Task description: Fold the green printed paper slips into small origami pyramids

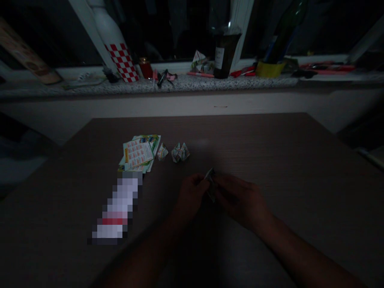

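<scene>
Grip of the left hand [191, 195]: thumb and fingers pinch a folded paper piece [210, 188]; the right hand [244, 200] meets its other side, dimness hiding whether those fingers close on it. Beneath: the worktop [270, 152]. Beyond the grip, on the sill [183, 85]: a red-checked white bottle [117, 48] and a dark cup [230, 54], its white label illegible. Left of the grip: a pixelated object [120, 206] with a red band. Left and beyond: printed sheets [138, 155], topmost showing reddish blocks and a yellow strip, wording too small to read; beside them, small folded shapes [180, 153].
</scene>
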Demonstrator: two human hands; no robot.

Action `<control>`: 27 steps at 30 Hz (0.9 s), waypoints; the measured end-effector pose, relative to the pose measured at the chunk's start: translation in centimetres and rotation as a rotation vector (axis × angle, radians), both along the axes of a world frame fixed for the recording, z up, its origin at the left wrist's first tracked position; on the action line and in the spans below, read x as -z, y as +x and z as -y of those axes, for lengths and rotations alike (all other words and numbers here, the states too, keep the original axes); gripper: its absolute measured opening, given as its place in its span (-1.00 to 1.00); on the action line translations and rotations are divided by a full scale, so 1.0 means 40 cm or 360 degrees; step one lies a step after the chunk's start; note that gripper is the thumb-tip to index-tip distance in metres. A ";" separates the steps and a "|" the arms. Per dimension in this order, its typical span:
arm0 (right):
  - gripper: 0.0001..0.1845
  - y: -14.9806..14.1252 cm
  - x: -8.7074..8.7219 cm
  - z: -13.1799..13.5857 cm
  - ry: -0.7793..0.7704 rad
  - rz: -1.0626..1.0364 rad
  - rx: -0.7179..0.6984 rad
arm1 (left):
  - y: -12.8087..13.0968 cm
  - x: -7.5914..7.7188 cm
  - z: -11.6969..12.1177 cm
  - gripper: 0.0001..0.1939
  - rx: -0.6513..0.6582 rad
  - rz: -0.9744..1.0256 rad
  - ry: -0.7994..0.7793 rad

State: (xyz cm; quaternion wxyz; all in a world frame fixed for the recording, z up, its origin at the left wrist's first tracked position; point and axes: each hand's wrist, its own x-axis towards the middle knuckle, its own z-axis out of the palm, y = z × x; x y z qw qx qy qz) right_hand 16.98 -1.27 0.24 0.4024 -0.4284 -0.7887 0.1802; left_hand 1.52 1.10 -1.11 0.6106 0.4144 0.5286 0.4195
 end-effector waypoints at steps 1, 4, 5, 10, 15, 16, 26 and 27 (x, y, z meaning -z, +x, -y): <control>-0.68 -0.001 -0.002 0.000 -0.0009 0.0020 -0.0015 | 0.000 -0.001 0.000 -0.85 -0.0001 0.0014 -0.0012; -0.68 -0.005 -0.008 -0.001 -0.0033 0.0071 -0.0038 | 0.000 -0.003 0.000 -0.84 0.0015 0.0025 -0.0015; -0.68 -0.006 -0.010 -0.002 -0.0041 0.0088 -0.0044 | 0.000 -0.003 0.000 -0.84 0.0022 0.0027 -0.0011; -0.68 -0.014 -0.019 -0.006 -0.0063 0.0229 -0.0049 | -0.002 -0.006 0.003 -0.82 -0.0033 -0.0026 0.0046; -0.66 -0.029 -0.024 -0.013 -0.0077 0.0380 -0.0066 | -0.018 -0.003 -0.002 -0.83 -0.0102 -0.0080 0.0153; -0.66 -0.034 -0.027 -0.015 -0.0081 0.0408 -0.0070 | -0.021 -0.001 -0.005 -0.84 -0.0120 -0.0069 0.0163; -0.79 -0.077 -0.055 -0.065 -0.0108 0.0626 -0.0073 | -0.047 0.001 -0.029 -0.82 -0.0116 0.0124 0.0117; -0.80 -0.080 -0.053 -0.068 -0.0111 0.0645 -0.0077 | -0.052 0.003 -0.034 -0.83 -0.0103 0.0105 0.0108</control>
